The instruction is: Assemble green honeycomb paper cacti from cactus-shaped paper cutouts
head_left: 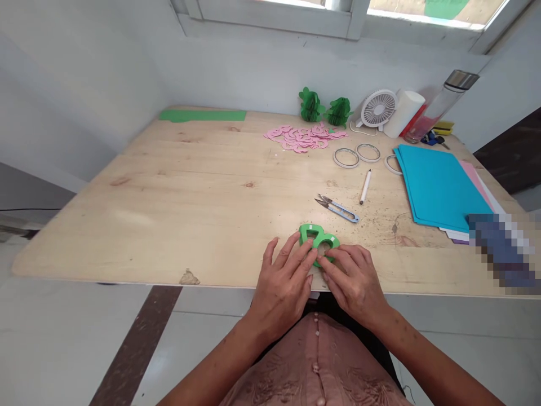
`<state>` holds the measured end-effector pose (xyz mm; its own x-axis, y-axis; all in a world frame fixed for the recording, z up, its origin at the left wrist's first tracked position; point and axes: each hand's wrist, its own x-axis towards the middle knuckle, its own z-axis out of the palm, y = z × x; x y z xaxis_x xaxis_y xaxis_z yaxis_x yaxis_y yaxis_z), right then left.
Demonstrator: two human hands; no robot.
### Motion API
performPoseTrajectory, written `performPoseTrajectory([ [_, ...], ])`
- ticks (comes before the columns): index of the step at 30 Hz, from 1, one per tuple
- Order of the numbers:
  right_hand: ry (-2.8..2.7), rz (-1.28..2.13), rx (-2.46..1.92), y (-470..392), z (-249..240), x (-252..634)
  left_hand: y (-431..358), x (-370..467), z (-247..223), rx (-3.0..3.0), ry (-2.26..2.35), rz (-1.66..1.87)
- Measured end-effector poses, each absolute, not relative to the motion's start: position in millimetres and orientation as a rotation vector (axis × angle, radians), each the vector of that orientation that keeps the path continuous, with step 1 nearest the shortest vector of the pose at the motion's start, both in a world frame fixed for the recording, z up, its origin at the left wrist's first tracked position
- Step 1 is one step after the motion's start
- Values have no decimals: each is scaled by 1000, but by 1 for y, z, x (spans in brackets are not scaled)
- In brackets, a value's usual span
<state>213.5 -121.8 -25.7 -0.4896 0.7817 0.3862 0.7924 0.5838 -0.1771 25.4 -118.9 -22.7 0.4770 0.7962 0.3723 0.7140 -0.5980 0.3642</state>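
A green cutout (pixel 322 234) lies near the worktop's (pixel 190 214) front edge, partly hidden under the fingers of both hands. The left hand (pixel 286 276) is loosely spread with fingertips on it; the right hand (pixel 355 279) is half curled at its right side. Whether either grips it, I cannot tell. The cutout bears 2 small white patches. Blue sheets (pixel 439 186) partly cover 1 tape ring (pixel 386 164); pixelation masks a dark object (pixel 502 248). Pink cutouts (pixel 296 138) overlap too closely to count.

Head cam only, fairly close, abv near edge of table (pixel 190 203), view fwd/dn twd wall (pixel 236 67)
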Motion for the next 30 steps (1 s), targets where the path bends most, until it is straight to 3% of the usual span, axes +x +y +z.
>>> performPoseTrajectory([
  [9,-2465,-197,-1236,-125,-36,213,-121,22,-51,2761,1322,641],
  [15,-2390,-98,-1229,-129,-31,214,-122,19,-48,2725,1282,631],
  [23,-2048,25,-1417,-109,-29,227,-112,18,-33,2497,1300,979],
  [30,-2052,91,-1548,-94,-34,227,-106,31,-26,2519,1259,987],
])
